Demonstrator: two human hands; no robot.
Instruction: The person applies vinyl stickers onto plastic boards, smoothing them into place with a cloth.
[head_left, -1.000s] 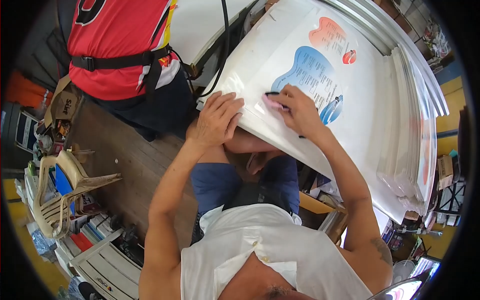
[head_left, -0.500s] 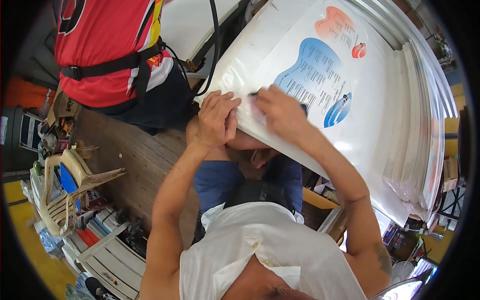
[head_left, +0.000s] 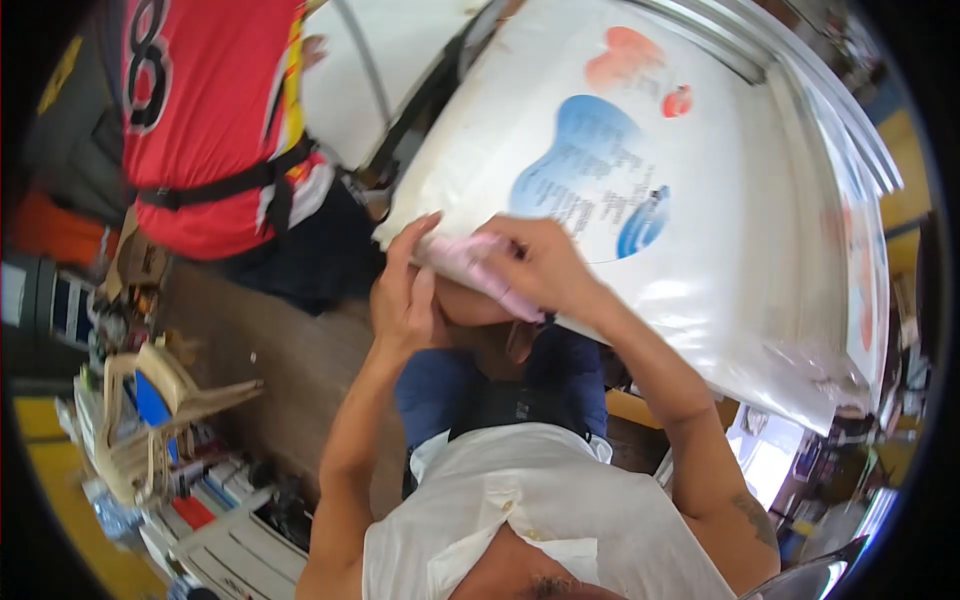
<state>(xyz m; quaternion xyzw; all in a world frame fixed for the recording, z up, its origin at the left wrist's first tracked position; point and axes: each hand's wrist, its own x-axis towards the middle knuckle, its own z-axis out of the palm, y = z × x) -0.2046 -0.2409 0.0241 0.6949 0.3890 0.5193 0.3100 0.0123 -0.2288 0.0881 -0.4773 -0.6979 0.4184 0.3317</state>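
Near the close corner of a large plastic-wrapped stack of printed sheets [head_left: 700, 300], both hands are close together. My left hand [head_left: 405, 295] is at the corner, thumb and fingers around the edge of the wrap beside a pink strip. My right hand [head_left: 545, 262] is closed, with its fingertips against the pink piece [head_left: 490, 268], which is blurred by motion. Whatever else is between those fingers is too small to tell. Blue and red printed shapes [head_left: 585, 165] show on the top sheet.
A co-worker in a red jersey [head_left: 205, 120] stands at the upper left beside a white surface [head_left: 350, 60]. A beige plastic chair [head_left: 150, 420] is on the wooden floor [head_left: 290, 370] at the left. Boxes and papers lie around the lower left.
The pink piece now shows stretched between my hands. My left hand has moved slightly down and left; my right hand is lower. The view has shifted, and the co-worker appears lower.
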